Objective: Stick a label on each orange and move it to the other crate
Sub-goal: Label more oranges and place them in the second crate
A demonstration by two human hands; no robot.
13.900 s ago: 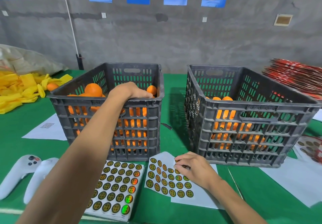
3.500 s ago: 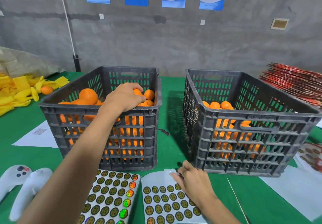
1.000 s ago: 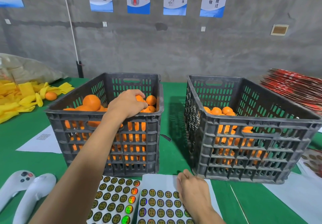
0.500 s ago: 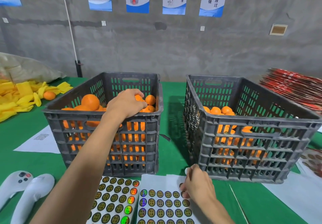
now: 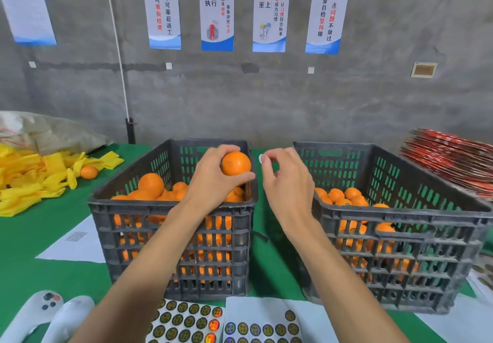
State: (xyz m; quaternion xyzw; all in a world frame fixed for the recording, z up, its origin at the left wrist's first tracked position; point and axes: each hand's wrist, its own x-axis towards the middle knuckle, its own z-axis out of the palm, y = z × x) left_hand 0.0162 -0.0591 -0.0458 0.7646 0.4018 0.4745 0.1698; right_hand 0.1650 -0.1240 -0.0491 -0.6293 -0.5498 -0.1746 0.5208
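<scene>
i note my left hand point(image 5: 213, 179) gripping one orange point(image 5: 236, 163) above the left crate point(image 5: 170, 209). my right hand point(image 5: 286, 179), just beside it, pinches a label point(image 5: 261, 159) at the fingertips, near the fruit without touching it, left of the right crate point(image 5: 400, 217).

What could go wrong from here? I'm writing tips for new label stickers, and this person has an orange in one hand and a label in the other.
1. The label, pinched at the right hand's fingertips, could fold or cling to the skin.
2. The orange, held by the left hand above the left crate, could slip back among the unlabelled fruit.
</scene>
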